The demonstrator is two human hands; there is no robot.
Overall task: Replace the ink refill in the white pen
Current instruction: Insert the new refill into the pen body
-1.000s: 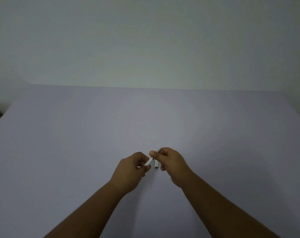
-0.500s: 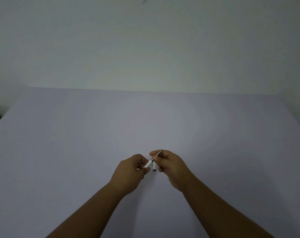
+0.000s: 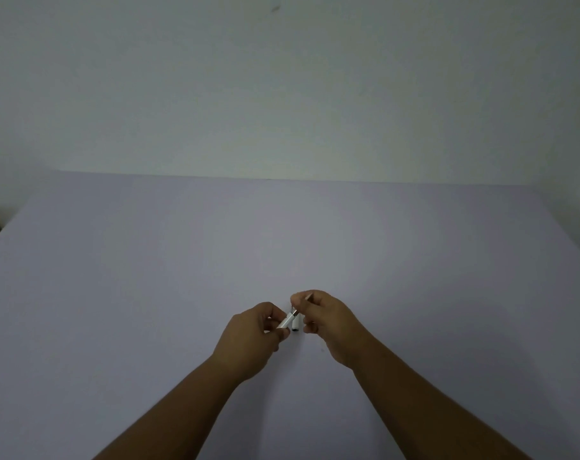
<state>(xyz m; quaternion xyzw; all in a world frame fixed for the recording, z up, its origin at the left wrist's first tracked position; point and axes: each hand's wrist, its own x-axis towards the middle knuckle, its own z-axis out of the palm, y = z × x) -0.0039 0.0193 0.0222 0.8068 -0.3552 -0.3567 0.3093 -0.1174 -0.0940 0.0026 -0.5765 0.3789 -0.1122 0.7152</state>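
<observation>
- left hand (image 3: 249, 340) pinched a short white barrel piece (image 3: 287, 320), its grip closed narrow around it, the metal-ringed end tilted up toward the right.
- between the hands, a second white piece (image 3: 295, 325) hung down with a dark open end.
- right hand (image 3: 328, 320) had its grip shut on a thin refill (image 3: 308, 296); only the tip showed.
- judgement: the refill was likely being seated, so keep the parts in line and push gently.
- smooth plastic tubes, slim and round, over a matte lilac worktop (image 3: 149, 293).

White pen barrel (image 3: 288, 320), seemingly silver-tipped; plain lilac table (image 3: 149, 293).
</observation>
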